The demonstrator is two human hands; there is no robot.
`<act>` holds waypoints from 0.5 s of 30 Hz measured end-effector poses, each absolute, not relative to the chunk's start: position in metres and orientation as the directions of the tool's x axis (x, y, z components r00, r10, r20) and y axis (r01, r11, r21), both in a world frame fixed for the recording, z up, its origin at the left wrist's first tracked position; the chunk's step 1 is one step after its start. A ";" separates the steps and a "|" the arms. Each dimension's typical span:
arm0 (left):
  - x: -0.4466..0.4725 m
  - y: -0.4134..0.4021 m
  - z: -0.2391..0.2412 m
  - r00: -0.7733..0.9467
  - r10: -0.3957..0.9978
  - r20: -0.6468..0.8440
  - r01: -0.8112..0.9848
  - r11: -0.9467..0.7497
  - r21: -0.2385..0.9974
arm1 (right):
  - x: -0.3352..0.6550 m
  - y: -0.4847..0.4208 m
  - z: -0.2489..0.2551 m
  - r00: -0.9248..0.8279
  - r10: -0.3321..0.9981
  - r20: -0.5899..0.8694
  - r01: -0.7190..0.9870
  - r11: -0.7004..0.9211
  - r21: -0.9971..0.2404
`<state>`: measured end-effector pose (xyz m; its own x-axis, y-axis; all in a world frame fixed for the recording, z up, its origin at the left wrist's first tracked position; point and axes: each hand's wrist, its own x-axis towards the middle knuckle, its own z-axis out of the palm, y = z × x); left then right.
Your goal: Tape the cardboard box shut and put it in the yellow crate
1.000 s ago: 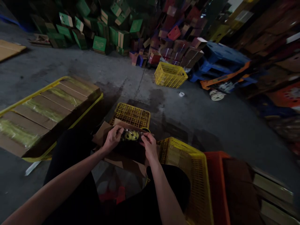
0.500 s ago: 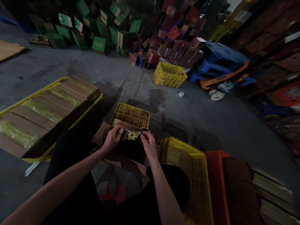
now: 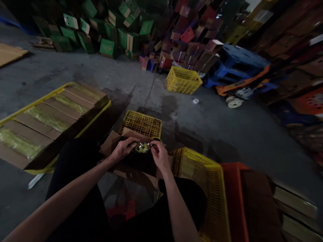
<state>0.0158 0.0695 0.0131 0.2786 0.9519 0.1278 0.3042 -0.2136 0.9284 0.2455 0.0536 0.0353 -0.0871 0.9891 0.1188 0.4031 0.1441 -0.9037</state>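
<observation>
A small shiny plastic pack [image 3: 142, 147], yellow-green with dark spots, is held between my two hands over an open cardboard box [image 3: 110, 142]. The box has raised flaps and a dark inside, and sits between my knees. My left hand [image 3: 124, 148] is closed on the left end of the pack, fingers bent over its top. At the right end, my right hand [image 3: 159, 154] pinches the plastic between thumb and fingers. What the pack contains is too dim to name.
A yellow crate of taped cartons [image 3: 50, 112] stands left. Beyond the box is an upturned yellow crate [image 3: 143, 122]. On my right are a yellow basket [image 3: 214, 164] and a red crate [image 3: 236, 195]. Farther off lie another yellow crate [image 3: 183, 80], blue pallets [image 3: 239, 64] and heaped green boxes [image 3: 107, 47].
My left hand has slid right and now covers more of the pack, so less of it shows. My right hand has stayed nearly in place at the other end.
</observation>
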 end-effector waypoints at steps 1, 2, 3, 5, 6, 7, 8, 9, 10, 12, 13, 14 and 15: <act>0.015 0.070 0.013 0.277 0.952 0.128 0.314 -0.215 0.925 | 0.247 0.054 0.036 -0.089 0.988 0.128 0.435 0.154 -0.887; 0.014 0.070 0.014 0.282 0.951 0.129 0.321 -0.220 0.921 | 0.248 0.055 0.037 -0.084 0.987 0.135 0.463 0.158 -0.872; 0.013 0.069 0.014 0.298 0.946 0.132 0.325 -0.230 0.917 | 0.250 0.055 0.038 -0.075 0.987 0.142 0.488 0.160 -0.858; 0.011 0.069 0.014 0.350 0.926 0.142 0.327 -0.263 0.908 | 0.253 0.055 0.040 -0.050 0.987 0.156 0.522 0.159 -0.838; 0.010 0.069 0.014 0.379 0.914 0.145 0.330 -0.279 0.902 | 0.254 0.055 0.041 -0.040 0.986 0.164 0.533 0.160 -0.831; 0.010 0.069 0.014 0.403 0.903 0.146 0.334 -0.294 0.896 | 0.255 0.055 0.042 -0.038 0.984 0.172 0.544 0.164 -0.823; 0.009 0.069 0.013 0.419 0.896 0.146 0.339 -0.304 0.891 | 0.255 0.055 0.043 -0.042 0.983 0.179 0.555 0.172 -0.814; 0.010 0.069 0.013 0.429 0.891 0.147 0.342 -0.311 0.886 | 0.255 0.055 0.043 -0.051 0.982 0.185 0.565 0.181 -0.805; 0.010 0.070 0.012 0.434 0.889 0.149 0.345 -0.317 0.883 | 0.255 0.055 0.044 -0.059 0.980 0.189 0.575 0.188 -0.796; 0.012 0.070 0.011 0.439 0.885 0.156 0.349 -0.328 0.878 | 0.255 0.054 0.046 -0.068 0.979 0.195 0.589 0.197 -0.784; 0.012 0.070 0.010 0.437 0.885 0.159 0.353 -0.332 0.875 | 0.255 0.054 0.047 -0.069 0.978 0.195 0.592 0.198 -0.781; 0.013 0.071 0.009 0.429 0.889 0.162 0.361 -0.333 0.871 | 0.254 0.054 0.048 -0.072 0.978 0.195 0.593 0.199 -0.780; 0.013 0.071 0.009 0.420 0.893 0.162 0.371 -0.332 0.867 | 0.255 0.053 0.049 -0.078 0.978 0.195 0.592 0.203 -0.780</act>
